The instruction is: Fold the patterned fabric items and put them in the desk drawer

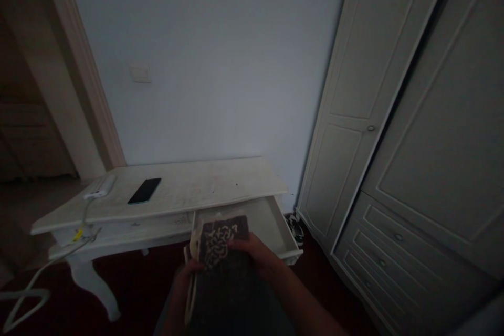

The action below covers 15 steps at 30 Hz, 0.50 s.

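Observation:
Between my two hands is a worn book (220, 286) with a dark cover, a pale curling pattern near its top and light, uneven page edges on the left. My left hand (187, 277) is closed around its left side, thumb over the front. At the upper right side my right hand (258, 253) grips it, thumb on the cover. The fingers behind the book are hidden. Just beyond it, a pulled-out drawer (274, 227) juts from a white table (220, 178); the book covers part of the drawer's left side.
A dark phone (145, 191) and a white power strip (101, 187) lie on the tabletop; its cable (37, 278) hangs down at the left. White wardrobes (346, 168) stand on the right. Black shoes (296, 228) sit on the floor between table and wardrobe.

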{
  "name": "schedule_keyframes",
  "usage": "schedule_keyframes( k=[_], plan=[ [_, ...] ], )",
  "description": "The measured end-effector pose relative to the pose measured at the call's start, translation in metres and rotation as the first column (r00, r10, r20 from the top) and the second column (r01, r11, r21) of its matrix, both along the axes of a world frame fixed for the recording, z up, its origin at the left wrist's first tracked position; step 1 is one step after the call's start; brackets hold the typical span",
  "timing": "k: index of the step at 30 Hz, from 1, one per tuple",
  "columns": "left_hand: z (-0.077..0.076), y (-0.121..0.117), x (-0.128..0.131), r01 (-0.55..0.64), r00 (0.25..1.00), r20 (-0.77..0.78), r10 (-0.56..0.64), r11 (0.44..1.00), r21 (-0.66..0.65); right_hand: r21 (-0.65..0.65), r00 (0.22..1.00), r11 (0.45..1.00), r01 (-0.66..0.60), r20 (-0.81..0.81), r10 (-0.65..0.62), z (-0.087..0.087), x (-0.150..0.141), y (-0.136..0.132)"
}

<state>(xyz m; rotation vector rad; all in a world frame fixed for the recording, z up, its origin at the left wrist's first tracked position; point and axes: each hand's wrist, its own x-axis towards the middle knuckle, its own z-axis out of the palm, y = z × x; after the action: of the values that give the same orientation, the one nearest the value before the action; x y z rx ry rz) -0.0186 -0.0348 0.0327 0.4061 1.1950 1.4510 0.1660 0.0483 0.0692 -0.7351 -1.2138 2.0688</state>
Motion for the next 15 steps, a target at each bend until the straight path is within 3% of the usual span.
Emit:
schedule_keyframes(
  k=[3,5,6,7,9,10,11,12,13,15],
  plan=[
    [0.008,0.008,-0.002,0.073,0.994,-0.086,-0.074,0.997,-0.013,0.079,0.988,0.988,0.132,0.074,-0.138,0.002,0.005,0.009],
    [0.004,0.012,-0.012,0.050,0.969,-0.246,-0.029,0.996,0.079,0.251,0.940,0.931,0.266,0.147,-0.308,0.009,0.012,0.019],
    [0.000,0.014,-0.019,0.037,0.938,-0.348,0.010,0.991,0.128,0.387,0.891,0.858,0.337,0.165,-0.424,0.014,0.017,0.024],
    [-0.005,0.015,-0.027,0.028,0.888,-0.456,0.052,0.986,0.167,0.540,0.821,0.745,0.393,0.158,-0.548,0.020,0.021,0.030],
    [-0.017,0.017,-0.039,0.039,0.742,-0.660,0.118,0.975,0.218,0.793,0.675,0.461,0.397,0.088,-0.732,0.028,0.026,0.039],
    [-0.023,0.017,-0.043,0.062,0.653,-0.745,0.137,0.971,0.233,0.875,0.628,0.343,0.342,0.059,-0.776,0.030,0.027,0.043],
    [-0.030,0.017,-0.045,0.090,0.558,-0.816,0.151,0.967,0.240,0.930,0.601,0.263,0.258,0.059,-0.797,0.029,0.026,0.047],
    [-0.036,0.017,-0.046,0.120,0.462,-0.873,0.159,0.964,0.239,0.963,0.593,0.228,0.147,0.099,-0.799,0.027,0.024,0.050],
    [-0.041,0.017,-0.045,0.156,0.367,-0.916,0.162,0.960,0.232,0.972,0.599,0.236,0.006,0.186,-0.779,0.022,0.021,0.054],
    [-0.052,0.016,-0.042,0.240,0.174,-0.970,0.172,0.947,0.211,0.890,0.605,0.318,-0.326,0.455,-0.654,0.007,0.017,0.062]
  ],
)
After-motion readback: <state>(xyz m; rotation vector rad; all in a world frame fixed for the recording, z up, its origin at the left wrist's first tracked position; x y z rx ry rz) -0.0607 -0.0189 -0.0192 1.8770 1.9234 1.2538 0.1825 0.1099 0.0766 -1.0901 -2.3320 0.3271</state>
